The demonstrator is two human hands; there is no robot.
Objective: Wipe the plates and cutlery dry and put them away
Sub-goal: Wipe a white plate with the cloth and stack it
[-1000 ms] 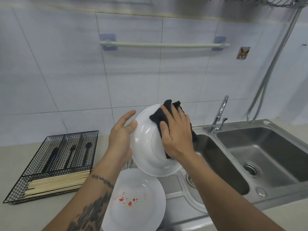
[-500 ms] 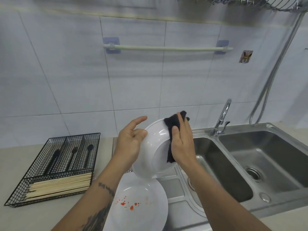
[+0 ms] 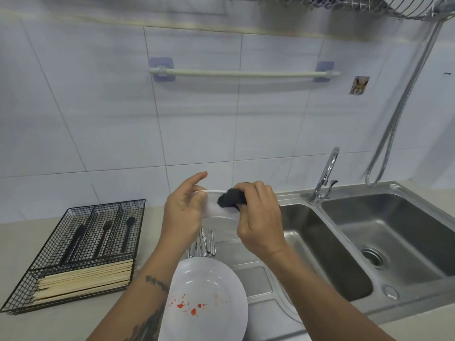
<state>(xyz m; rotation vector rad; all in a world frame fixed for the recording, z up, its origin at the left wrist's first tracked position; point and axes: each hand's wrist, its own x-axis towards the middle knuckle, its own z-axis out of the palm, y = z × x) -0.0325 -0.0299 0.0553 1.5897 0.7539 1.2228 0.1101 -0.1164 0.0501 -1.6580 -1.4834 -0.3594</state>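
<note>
i've tipped the plate (image 3: 216, 205) edge-on; left hand (image 3: 182, 212) holds its rim, right hand (image 3: 261, 215) pinches the cloth (image 3: 230, 200) along the edge, wiping nearly done.

beige counter (image 3: 29, 323), wire cutlery tray (image 3: 73, 254), steel sink (image 3: 369, 242), spattered plate (image 3: 209, 299)

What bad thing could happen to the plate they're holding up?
1. The held plate looks pinched only at its rim by the left hand while the right hand rubs it with the black cloth; it might slip and fall onto the metal cutlery below.
2. The lower plate shows red spots, so the cloth could smear them rather than dry it.
</note>
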